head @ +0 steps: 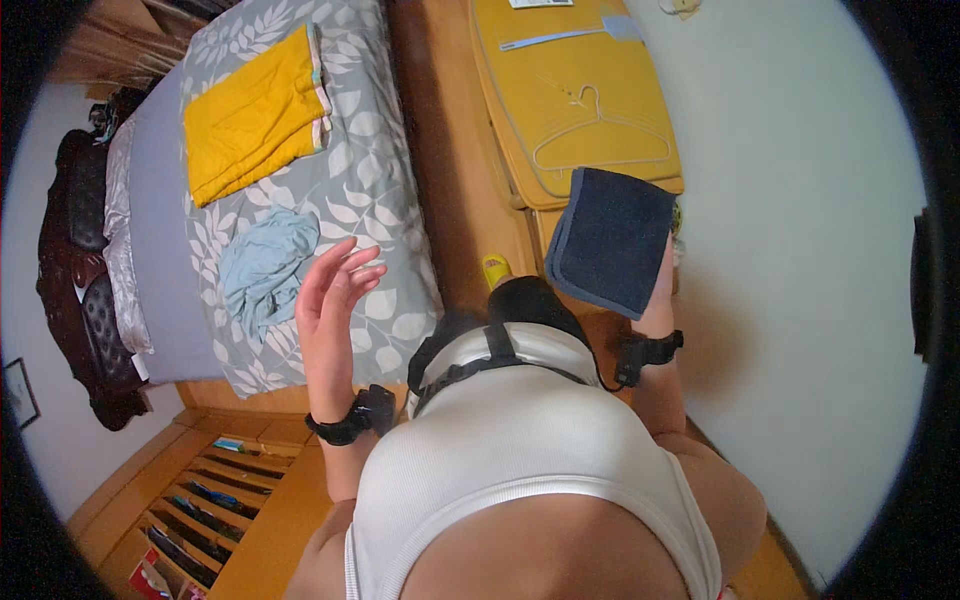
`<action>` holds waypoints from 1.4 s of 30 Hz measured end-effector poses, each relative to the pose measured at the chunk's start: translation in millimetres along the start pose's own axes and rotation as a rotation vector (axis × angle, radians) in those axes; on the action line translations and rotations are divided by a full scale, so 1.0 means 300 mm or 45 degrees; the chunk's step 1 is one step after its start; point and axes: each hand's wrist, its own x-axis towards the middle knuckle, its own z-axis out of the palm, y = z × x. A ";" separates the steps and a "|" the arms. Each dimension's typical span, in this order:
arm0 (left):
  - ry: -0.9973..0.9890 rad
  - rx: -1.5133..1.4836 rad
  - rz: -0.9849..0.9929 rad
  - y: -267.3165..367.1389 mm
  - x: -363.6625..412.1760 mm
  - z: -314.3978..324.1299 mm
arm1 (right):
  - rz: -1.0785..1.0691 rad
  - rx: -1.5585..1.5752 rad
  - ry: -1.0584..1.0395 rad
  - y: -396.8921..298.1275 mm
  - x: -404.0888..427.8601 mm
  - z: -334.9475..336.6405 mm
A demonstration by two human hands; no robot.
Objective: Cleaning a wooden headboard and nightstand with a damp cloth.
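Note:
A folded dark blue cloth (pixel 613 241) lies over my right hand (pixel 658 289), which is mostly hidden beneath it; only its edge and the wrist show. My left hand (pixel 337 289) is raised with bent, parted fingers and holds nothing. Beyond it, a crumpled light blue cloth (pixel 270 262) lies on the bed with a grey leaf-patterned cover (pixel 375 225). Further along the bed lies a folded yellow cloth (pixel 255 124) with a pale patterned edge. Both wrists wear black straps with small devices.
On the right, a yellow-topped low surface (pixel 600 75) holds a white clothes hanger (pixel 600 142) and a pale fly swatter (pixel 570 36). A white wall (pixel 795 225) stands beside it. A slatted wooden rack (pixel 217 502) is at the lower left.

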 end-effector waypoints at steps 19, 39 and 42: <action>-0.339 0.029 -0.018 0.405 1.190 -0.003 | 0.004 0.290 0.013 -0.256 0.683 0.695; 0.001 -0.188 -0.122 0.582 2.137 -0.197 | 0.216 0.340 -0.185 -0.428 1.797 1.511; 0.005 -0.199 -0.161 0.618 2.294 -0.164 | 0.174 0.331 -0.232 -0.469 1.922 1.577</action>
